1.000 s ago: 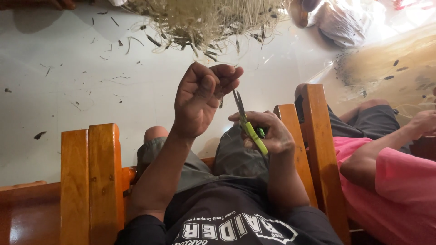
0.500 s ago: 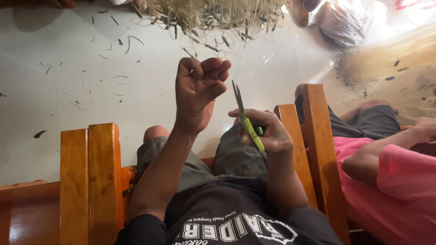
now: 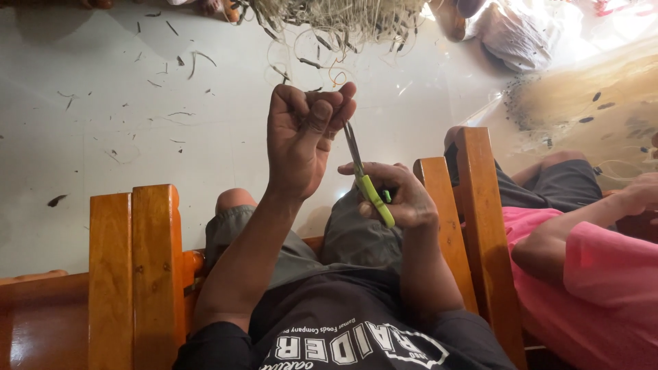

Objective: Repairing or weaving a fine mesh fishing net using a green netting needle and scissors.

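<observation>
We see the person sitting on a wooden chair, looking down past a dark printed shirt [image 3: 343, 336] and grey shorts [image 3: 356, 240] to a pale floor [image 3: 103, 123]. The left hand [image 3: 301, 140] is raised above the knees with its fingers curled tightly into the palm; a fine thread seems pinched in it, but it is too thin for us to be sure. The right hand [image 3: 397, 195] sits lower and just beside it, wrapped around the yellow-green handles of a pair of scissors [image 3: 363, 178]. The metal blades point up toward the left hand's fingertips, and the tip comes very close to them; we cannot tell whether it touches. The two hands are near each other but not joined. At the far edge of the floor, in front of the knees, lies a tangled heap of fishing net [image 3: 343, 17], with loose loops of line trailing from it toward the raised fist. Small dark scraps [image 3: 58, 200] are scattered over the floor on the left. The chair's orange-brown armrests [image 3: 133, 274] stand on both sides of the lap. At the right edge another person in a pink shirt [image 3: 596, 288] sits on a neighbouring seat, one forearm stretched out, with more net [image 3: 589, 109] spread on the floor ahead.
</observation>
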